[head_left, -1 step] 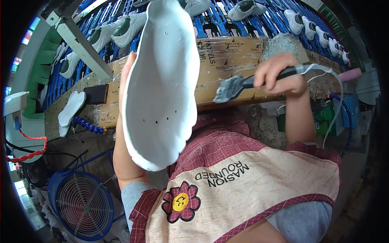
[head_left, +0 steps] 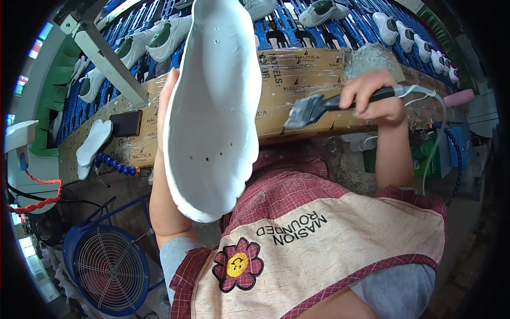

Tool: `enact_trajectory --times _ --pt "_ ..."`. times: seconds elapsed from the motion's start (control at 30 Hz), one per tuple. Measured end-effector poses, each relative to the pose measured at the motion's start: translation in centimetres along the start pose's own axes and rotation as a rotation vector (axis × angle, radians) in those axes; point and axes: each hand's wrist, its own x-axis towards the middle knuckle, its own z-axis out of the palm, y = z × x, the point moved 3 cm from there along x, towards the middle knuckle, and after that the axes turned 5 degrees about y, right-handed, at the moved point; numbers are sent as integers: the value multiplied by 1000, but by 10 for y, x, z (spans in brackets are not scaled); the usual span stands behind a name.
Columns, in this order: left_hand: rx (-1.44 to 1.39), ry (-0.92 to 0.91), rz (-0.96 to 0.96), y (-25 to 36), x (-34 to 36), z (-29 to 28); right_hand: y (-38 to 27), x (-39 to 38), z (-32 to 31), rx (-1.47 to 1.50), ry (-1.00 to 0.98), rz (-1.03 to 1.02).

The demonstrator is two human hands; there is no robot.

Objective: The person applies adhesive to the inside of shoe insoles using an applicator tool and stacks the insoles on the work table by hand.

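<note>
A white shoe sole (head_left: 215,106), its hollow inner side toward me, stands nearly upright in front of my chest. It has a wavy rim and a few small holes near its lower end. My left hand (head_left: 168,90) is closed on its left edge; most of that hand is hidden behind the sole. To the right, my right hand (head_left: 372,95) is wrapped round the black handle of a brush (head_left: 307,110). The brush's grey, clotted bristles point left, apart from the sole. A pale, thin hose (head_left: 442,114) runs from the handle's end and hangs down.
Behind lies a tape-wrapped cardboard ledge (head_left: 303,74), with a dark phone (head_left: 126,124) and a white sole (head_left: 94,142) at left. Beyond it, a blue slatted rack (head_left: 281,26) carries several white shoes. A metal post (head_left: 109,61) slants at left. A blue fan (head_left: 112,270) stands below.
My right hand has shifted slightly right, and the brush has moved a little right and up with it. The sole's lower end has risen slightly.
</note>
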Motion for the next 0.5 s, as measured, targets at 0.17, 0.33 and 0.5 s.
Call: enact_trajectory --times 0.17,0.33,0.5 --pt "-96 -54 45 -15 5 4 42 -98 -93 287 516 -77" --pt "-184 -90 40 -65 18 -36 112 -206 -185 480 1052 -162" --pt "64 -56 295 -86 -8 -13 162 -300 -214 618 1238 -270"
